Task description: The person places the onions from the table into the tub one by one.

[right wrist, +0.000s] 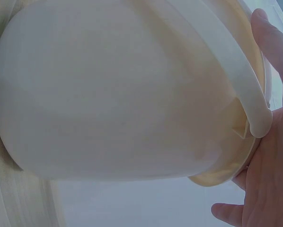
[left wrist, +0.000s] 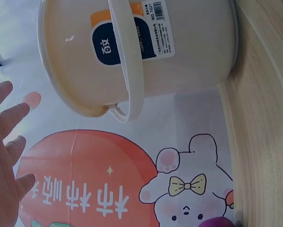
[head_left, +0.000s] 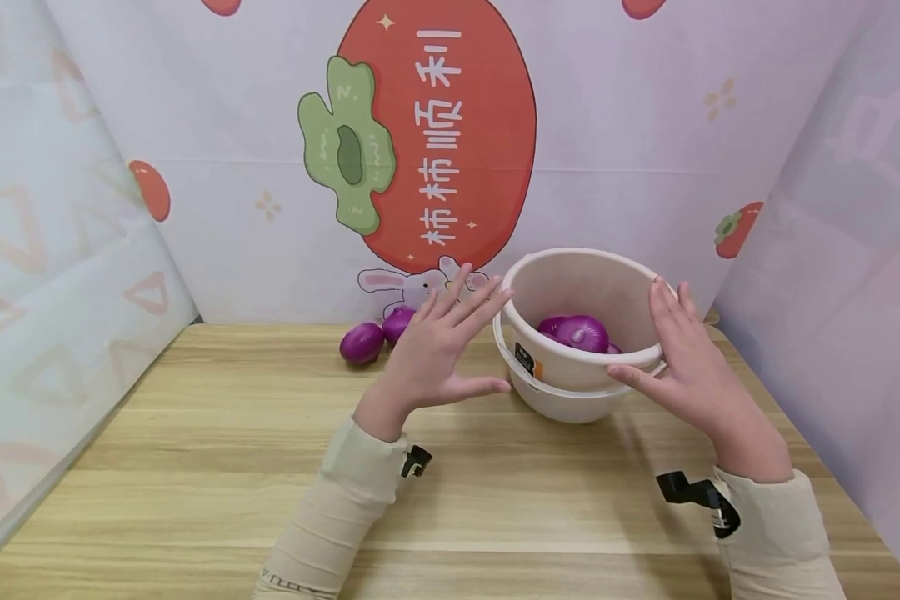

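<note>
A cream plastic bucket (head_left: 581, 377) stands upright toward the back right of the table, its handle (left wrist: 132, 71) hanging down across the front. Several purple onions (head_left: 583, 333) lie inside it. My left hand (head_left: 444, 350) is held in the air just left of the bucket, fingers spread and nothing in them; the left wrist view shows these fingers apart from the bucket wall. On the other side, my right hand (head_left: 686, 367) is at the bucket's right rim, its fingers extended along the rim and the thumb stretched out in front.
Two more purple onions, one in front (head_left: 362, 342) and one partly behind my left hand (head_left: 399, 323), lie at the table's back edge. The wood-grain table (head_left: 232, 467) is bounded by a printed cloth backdrop (head_left: 232, 267) and cloth sides.
</note>
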